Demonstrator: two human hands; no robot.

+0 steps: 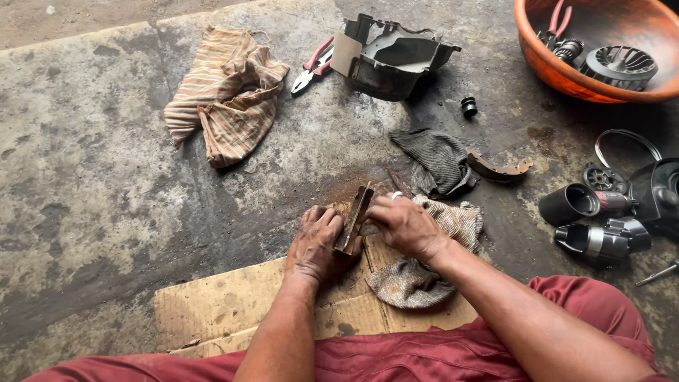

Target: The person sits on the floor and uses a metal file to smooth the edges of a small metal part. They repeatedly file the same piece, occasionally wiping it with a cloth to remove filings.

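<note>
Brake shoe (353, 221) stands on edge between both hands, long axis running away from the person, slightly right. Left hand (315, 244) grips its near end from the left; right hand (404, 225) closes on the top edge from the right, resting over a rag (424, 272) on cardboard (233, 304).

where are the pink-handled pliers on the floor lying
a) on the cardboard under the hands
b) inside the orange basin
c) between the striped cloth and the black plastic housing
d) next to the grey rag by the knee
c: the pliers lie on the concrete between the striped cloth and the black plastic housing, far from both hands.
</note>
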